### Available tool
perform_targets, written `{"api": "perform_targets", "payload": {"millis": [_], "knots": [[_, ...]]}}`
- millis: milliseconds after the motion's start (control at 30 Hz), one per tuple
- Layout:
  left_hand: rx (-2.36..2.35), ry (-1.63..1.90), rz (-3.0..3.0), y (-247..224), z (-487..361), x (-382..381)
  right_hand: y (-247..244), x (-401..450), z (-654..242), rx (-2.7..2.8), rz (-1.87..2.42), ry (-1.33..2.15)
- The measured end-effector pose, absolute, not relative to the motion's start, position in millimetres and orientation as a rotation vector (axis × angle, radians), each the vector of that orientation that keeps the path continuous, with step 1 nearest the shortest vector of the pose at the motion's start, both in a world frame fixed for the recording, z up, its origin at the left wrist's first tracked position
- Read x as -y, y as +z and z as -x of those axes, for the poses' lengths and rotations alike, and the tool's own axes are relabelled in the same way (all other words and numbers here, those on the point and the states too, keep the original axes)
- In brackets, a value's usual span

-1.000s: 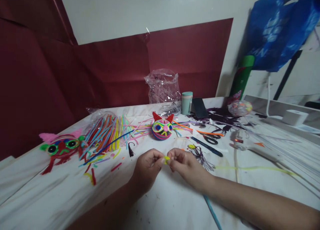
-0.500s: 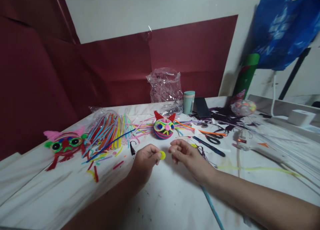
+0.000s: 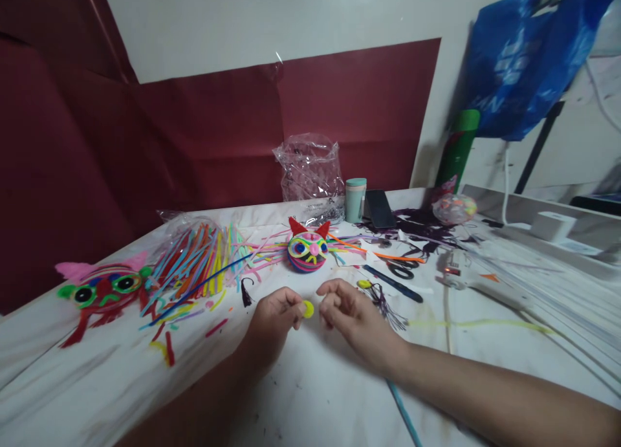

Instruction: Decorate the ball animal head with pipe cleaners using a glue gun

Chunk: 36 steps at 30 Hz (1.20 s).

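My left hand (image 3: 277, 314) pinches a small round yellow disc, perhaps a coil of pipe cleaner (image 3: 308, 309), between thumb and fingertips. Just right of it, a small gap away, is my right hand (image 3: 347, 311). Its fingers are loosely curled and a little apart, with nothing visible in them. Behind both hands sits a ball-shaped cat-like figure (image 3: 308, 250) wound in coloured pipe cleaners, with red ears, blue eyes and a pink nose. A small black tassel (image 3: 246, 293) lies behind my left hand.
At left are a red mask-like figure (image 3: 107, 292) and a heap of pipe cleaners (image 3: 194, 256). Scissors (image 3: 402, 266), a dark pen-like tool (image 3: 394, 284), purple tassel threads (image 3: 388, 308) and a glue gun (image 3: 495, 290) lie at right. A teal cup (image 3: 356, 201) and phone (image 3: 380, 209) stand behind.
The whole scene has shifted left in view as the camera turned right. My left hand keeps the yellow disc pinched; my right hand's index finger looks slightly more extended.
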State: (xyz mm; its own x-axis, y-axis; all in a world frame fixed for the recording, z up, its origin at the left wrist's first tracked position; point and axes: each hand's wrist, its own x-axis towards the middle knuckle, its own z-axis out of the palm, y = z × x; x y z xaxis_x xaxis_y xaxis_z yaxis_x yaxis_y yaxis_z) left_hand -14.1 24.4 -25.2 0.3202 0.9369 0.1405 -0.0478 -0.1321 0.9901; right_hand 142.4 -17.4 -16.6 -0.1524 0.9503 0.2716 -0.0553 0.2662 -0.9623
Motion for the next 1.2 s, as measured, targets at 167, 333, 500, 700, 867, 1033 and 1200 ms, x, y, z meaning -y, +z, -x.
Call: {"api": "perform_targets", "payload": {"millis": [167, 333, 500, 700, 867, 1033, 1200], "knots": [[-0.885, 1.017, -1.469, -25.3, 12.5, -24.2, -15.2, 24.8, -140.5, 1.573, 0.993, 0.893], [-0.915, 1.000, -1.480, -25.8, 12.0, -23.6, -14.5, 24.5, -143.3, 1.605, 1.071, 0.808], [-0.924, 1.002, -1.461, -27.6, 12.9, -25.7, -15.7, 22.3, -145.1, 1.542, 1.100, 0.913], [-0.898, 1.044, -1.446, -33.2, 16.3, -30.4, -20.3, 15.9, -144.0, 1.457, 1.068, 1.099], [-0.891, 1.060, -1.451, -37.2, 17.5, -33.6, -23.8, 14.2, -146.6, 1.468, 0.986, 1.036], [-0.922, 1.060, -1.447, -35.8, 17.4, -33.7, -25.2, 14.8, -146.1, 1.469, 0.968, 1.038], [-0.900, 1.070, -1.445, -31.1, 16.6, -31.3, -25.1, 13.0, -145.0, 1.416, 1.010, 1.043]]}}
